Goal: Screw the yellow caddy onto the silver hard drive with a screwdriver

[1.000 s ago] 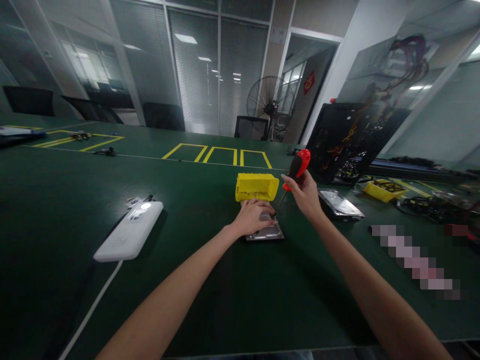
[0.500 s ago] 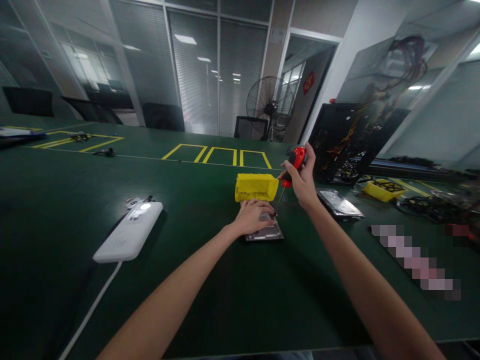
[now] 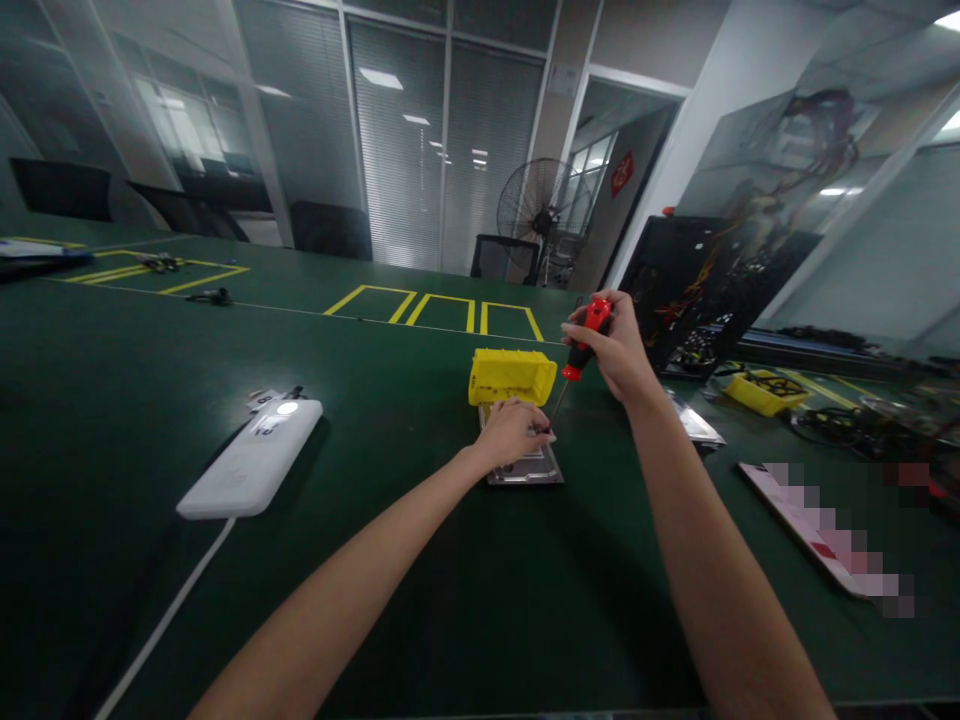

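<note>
My right hand (image 3: 619, 340) is wrapped around the red and black handle of a screwdriver (image 3: 581, 350). Its thin metal shaft slants down to the left, with the tip by the fingertips of my left hand (image 3: 514, 432). That hand lies over a silver hard drive (image 3: 525, 473), thumb and fingers drawn together near its right edge. Whatever is between those fingertips is too small to make out. The hard drive lies flat on the green table, largely covered by the hand. Just behind it is a yellow plastic bin (image 3: 514, 378), its open side towards me, with small dark bits inside.
On the left lies a white power bank (image 3: 255, 460) with a white cable. To the right are another hard drive (image 3: 697, 425), partly behind my forearm, a black computer case (image 3: 667, 290), a yellow bin of parts (image 3: 761, 392), tangled cables and a partly blurred pinkish flat object (image 3: 810, 530).
My left thumb and fingers have come together beside the screwdriver tip. My right hand has shifted slightly to the right and its grip on the handle has turned. The view has moved a little.
</note>
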### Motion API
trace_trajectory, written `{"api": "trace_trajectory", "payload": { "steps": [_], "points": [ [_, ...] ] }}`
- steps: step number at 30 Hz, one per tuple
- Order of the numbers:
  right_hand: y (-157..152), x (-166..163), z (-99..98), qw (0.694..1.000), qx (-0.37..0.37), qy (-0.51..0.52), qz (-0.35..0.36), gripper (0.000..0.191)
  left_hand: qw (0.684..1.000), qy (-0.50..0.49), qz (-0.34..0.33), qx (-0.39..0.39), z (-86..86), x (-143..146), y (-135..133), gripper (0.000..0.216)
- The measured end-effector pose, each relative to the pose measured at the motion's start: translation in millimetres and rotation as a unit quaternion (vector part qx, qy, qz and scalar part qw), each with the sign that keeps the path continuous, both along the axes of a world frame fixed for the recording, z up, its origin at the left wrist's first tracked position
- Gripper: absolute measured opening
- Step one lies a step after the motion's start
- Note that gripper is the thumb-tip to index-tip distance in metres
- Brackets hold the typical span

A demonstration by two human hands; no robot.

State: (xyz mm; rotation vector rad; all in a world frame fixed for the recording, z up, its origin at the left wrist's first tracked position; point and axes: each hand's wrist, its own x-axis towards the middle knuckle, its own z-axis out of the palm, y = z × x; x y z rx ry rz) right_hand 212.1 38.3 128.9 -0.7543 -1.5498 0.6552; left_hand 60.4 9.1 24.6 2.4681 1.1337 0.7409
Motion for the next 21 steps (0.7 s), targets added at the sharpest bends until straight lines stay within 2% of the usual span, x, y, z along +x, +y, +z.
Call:
{"api": "trace_trajectory", "payload": {
  "steps": [4,14,21],
  "points": [
    [-4,0,3.8,1.000,-0.003,-0.029,0.009,0.036,1.000,-0.011,0.019,-0.020,0.8,3,-2,0.023],
    [-11,-4,7.0,0.998,0.016,-0.062,0.006,0.035,0.996,-0.033,0.063,-0.047,-5.1,11,5,0.016],
    [-13,-5,8.2,0.997,0.023,-0.076,0.004,0.033,0.996,-0.047,0.059,-0.041,-9.7,9,7,0.015]
  ]
}}
